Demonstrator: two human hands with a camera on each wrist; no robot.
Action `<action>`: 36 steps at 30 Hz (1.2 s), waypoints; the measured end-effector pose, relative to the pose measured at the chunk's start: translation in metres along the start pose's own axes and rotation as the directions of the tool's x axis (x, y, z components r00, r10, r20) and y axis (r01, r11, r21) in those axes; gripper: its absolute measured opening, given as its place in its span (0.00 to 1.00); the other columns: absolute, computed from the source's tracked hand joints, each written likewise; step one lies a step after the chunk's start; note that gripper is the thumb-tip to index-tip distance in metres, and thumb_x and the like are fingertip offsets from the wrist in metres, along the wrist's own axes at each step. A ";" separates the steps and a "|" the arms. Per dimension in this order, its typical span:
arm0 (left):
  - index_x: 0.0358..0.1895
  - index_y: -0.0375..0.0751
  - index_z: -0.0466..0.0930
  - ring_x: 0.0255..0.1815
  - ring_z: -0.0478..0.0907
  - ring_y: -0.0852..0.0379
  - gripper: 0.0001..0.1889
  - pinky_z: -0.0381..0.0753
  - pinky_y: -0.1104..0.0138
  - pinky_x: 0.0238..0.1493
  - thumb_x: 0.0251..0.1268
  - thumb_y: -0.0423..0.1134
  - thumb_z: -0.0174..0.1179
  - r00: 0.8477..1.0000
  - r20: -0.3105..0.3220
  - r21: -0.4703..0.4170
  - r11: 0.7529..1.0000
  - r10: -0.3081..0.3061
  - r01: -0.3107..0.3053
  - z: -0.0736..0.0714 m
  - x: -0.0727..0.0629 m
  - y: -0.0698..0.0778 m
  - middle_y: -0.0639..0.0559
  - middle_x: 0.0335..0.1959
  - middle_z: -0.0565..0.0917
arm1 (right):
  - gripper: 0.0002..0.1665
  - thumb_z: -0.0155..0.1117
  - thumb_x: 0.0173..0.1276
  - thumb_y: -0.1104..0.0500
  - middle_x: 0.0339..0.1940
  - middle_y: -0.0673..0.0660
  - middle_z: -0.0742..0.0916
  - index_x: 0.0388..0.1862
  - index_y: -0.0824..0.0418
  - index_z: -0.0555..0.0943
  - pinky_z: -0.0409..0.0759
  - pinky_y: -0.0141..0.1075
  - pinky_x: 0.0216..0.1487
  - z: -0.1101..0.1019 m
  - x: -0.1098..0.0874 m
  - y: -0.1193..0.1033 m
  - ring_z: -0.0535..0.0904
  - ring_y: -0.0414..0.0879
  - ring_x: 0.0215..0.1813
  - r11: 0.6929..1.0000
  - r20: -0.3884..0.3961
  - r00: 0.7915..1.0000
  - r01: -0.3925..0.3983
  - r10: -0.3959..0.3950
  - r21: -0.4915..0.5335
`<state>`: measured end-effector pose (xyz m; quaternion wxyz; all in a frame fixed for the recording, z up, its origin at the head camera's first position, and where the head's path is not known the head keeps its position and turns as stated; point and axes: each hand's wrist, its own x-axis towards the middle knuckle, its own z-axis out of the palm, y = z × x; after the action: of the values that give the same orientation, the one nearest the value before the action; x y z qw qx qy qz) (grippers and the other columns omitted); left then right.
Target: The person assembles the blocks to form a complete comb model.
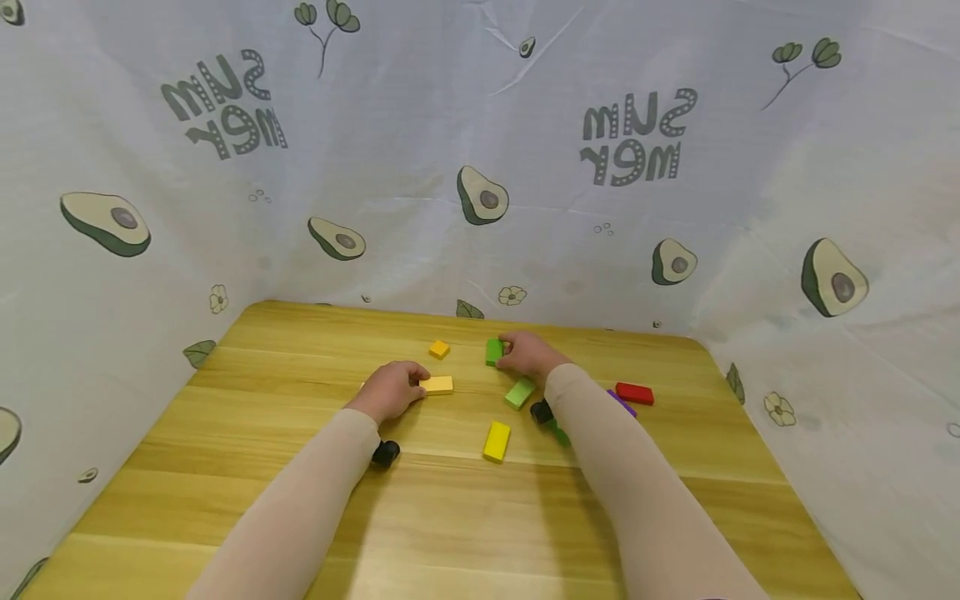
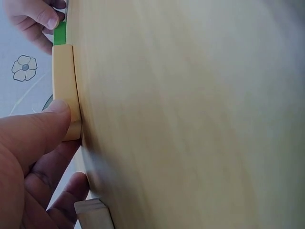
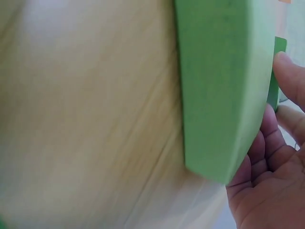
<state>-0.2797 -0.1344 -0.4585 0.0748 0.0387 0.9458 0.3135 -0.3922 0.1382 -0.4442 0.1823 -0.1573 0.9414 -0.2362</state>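
My left hand (image 1: 388, 390) holds one end of a pale yellow wooden block (image 1: 438, 385) that lies on the table. In the left wrist view, the thumb presses the near end of this block (image 2: 64, 78), with a finger on its other side. Farther back, my right hand (image 1: 529, 354) pinches the right side of a green block (image 1: 493, 352) between thumb and fingers. The right wrist view shows that green block (image 3: 277, 71) at the fingertips, partly hidden behind a larger-looking light green block (image 3: 219, 86). That light green block (image 1: 519, 393) lies just below the right hand.
A small orange block (image 1: 439, 349) sits behind the left hand. A yellow block (image 1: 497, 442) lies nearer the front of the wooden table (image 1: 450, 525). Red (image 1: 634, 393) and purple (image 1: 622, 403) blocks are beside the right forearm, which partly covers a dark green one (image 1: 558, 432). Printed cloth hangs around.
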 end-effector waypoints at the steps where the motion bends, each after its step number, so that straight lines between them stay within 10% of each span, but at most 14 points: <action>1: 0.62 0.47 0.85 0.67 0.80 0.45 0.16 0.76 0.49 0.71 0.76 0.40 0.66 1.000 0.001 0.001 1.000 0.000 0.000 0.000 0.000 0.000 0.47 0.63 0.86 | 0.44 0.67 0.75 0.55 0.66 0.66 0.82 0.84 0.64 0.62 0.78 0.47 0.68 0.000 0.001 0.000 0.79 0.54 0.61 1.000 0.001 1.000 -0.003 0.003 0.008; 36: 0.61 0.47 0.86 0.66 0.80 0.47 0.15 0.77 0.50 0.71 0.75 0.40 0.66 1.000 -0.006 -0.005 1.000 -0.021 0.021 0.002 0.001 0.000 0.48 0.62 0.86 | 0.42 0.65 0.79 0.52 0.62 0.64 0.81 0.86 0.52 0.60 0.76 0.44 0.60 0.007 0.007 -0.001 0.75 0.53 0.55 0.986 0.007 0.998 -0.060 0.060 0.154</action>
<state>-0.2807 -0.1330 -0.4599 0.0754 0.0276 0.9456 0.3154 -0.3949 0.1324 -0.4515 0.2021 -0.1146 0.9244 -0.3025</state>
